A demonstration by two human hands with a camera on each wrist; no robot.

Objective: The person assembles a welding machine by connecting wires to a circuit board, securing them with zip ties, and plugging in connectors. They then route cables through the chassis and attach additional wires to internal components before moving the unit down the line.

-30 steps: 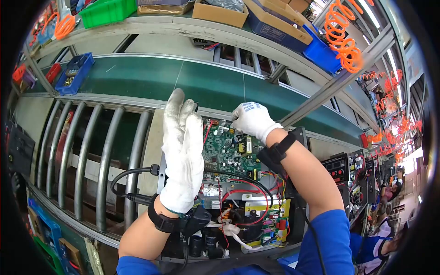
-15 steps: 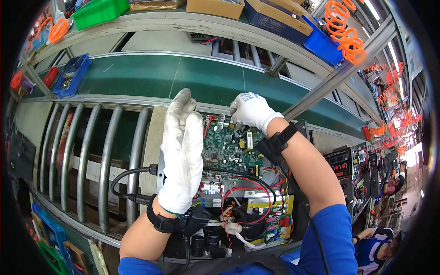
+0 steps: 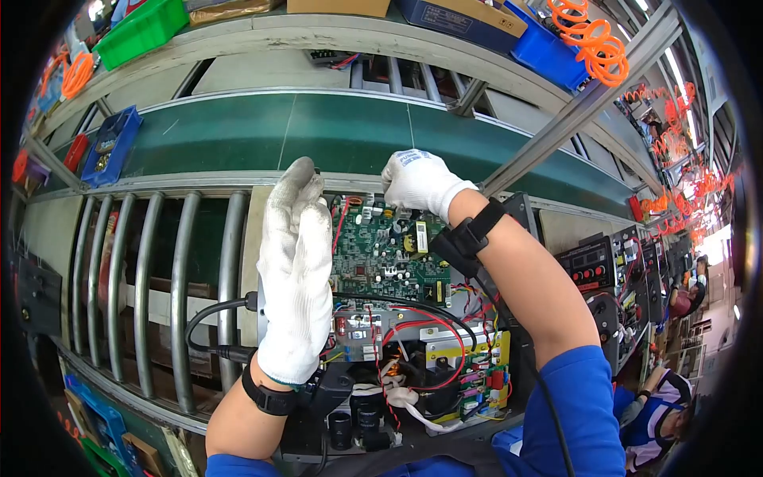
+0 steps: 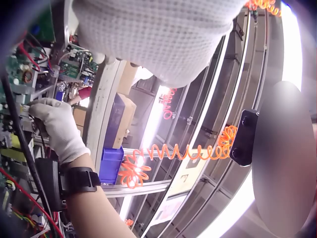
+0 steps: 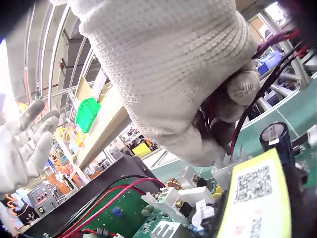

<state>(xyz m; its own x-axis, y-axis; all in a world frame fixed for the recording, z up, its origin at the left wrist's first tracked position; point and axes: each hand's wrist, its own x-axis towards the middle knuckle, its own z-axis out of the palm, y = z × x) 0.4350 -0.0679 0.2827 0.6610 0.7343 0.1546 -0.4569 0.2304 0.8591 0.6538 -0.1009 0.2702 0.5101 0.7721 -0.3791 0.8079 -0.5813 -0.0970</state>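
A green circuit board [image 3: 362, 266] sits in an open electronic unit in front of me. At its far edge my gloved right hand [image 3: 425, 181] has its fingers curled. Close up in the right wrist view, that hand grips red and black wires [image 5: 267, 91], its fingertips right at a white connector [image 5: 230, 167]. The wire ends are hidden behind the fingers. My gloved left hand [image 3: 294, 274] is held over the unit's left side, fingers straight and holding nothing; the right wrist view shows its spread fingers [image 5: 39, 144].
A thick black cable [image 3: 214, 304] loops out at the unit's left. Metal rollers [image 3: 184, 278] lie left, and a green conveyor belt [image 3: 214, 135] runs behind. A blue bin [image 3: 111, 147] holds small parts. Orange coiled hoses [image 3: 596, 48] hang at upper right; another person [image 3: 656, 417] is at lower right.
The head view has shifted, so the scene slides left. My right hand has risen slightly toward the belt, still near the board's far edge. The left hand keeps its pose.
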